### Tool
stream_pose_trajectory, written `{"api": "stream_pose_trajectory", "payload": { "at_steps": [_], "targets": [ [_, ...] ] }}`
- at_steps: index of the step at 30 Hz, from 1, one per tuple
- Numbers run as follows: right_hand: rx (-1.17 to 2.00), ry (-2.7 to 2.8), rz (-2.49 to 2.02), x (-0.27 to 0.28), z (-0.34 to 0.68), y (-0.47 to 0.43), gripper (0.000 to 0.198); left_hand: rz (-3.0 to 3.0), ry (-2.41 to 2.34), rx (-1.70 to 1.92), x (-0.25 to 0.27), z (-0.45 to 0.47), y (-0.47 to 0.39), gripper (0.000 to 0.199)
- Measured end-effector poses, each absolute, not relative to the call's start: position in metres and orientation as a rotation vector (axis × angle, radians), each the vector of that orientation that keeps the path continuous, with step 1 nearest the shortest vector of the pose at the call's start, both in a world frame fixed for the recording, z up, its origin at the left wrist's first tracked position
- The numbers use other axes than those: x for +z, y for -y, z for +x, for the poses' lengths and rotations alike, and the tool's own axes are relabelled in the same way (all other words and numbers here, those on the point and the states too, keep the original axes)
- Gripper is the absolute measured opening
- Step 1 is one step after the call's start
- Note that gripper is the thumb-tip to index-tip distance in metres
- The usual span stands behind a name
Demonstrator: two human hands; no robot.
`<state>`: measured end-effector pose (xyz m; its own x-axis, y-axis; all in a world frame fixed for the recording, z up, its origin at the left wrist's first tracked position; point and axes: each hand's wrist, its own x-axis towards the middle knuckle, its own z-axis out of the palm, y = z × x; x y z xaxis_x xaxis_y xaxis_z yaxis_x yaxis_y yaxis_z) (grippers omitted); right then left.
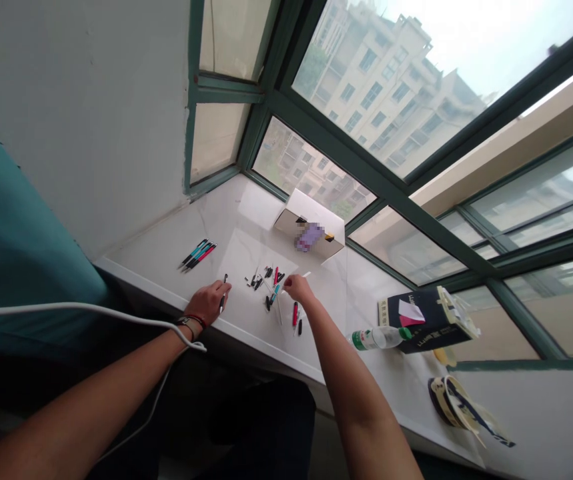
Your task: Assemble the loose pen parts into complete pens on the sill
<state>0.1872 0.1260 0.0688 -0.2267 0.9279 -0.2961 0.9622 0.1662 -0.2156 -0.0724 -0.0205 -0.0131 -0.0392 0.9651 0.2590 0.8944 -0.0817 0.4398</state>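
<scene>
Hands: two, one left hand [209, 303], one right hand [296, 287]. Pen [225, 279] in the left: one. Grouped pens [199, 255]: at least three, too close-set for me to count surely. Loose red barrels [295, 313]: two. Loose teal barrel [275, 292]: one. Smaller pen parts [259, 284]: at least eight, some overlapping. Plastic bottle [379, 337]: one. White box [313, 208]: one. Dark printed carton [433, 323]: one.

The lettering on the dark package [433, 321] and the bottle label [365, 339] cannot be read.
</scene>
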Motion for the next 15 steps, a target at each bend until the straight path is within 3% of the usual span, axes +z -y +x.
{"api": "stream_pose_trajectory", "payload": {
  "at_steps": [15],
  "targets": [
    [-0.619, -2.369, 1.692, 0.068, 0.169, -0.090, 0.007, 2.138, -2.025, 0.737, -0.010, -0.073, 0.021, 0.033]
  ]
}}
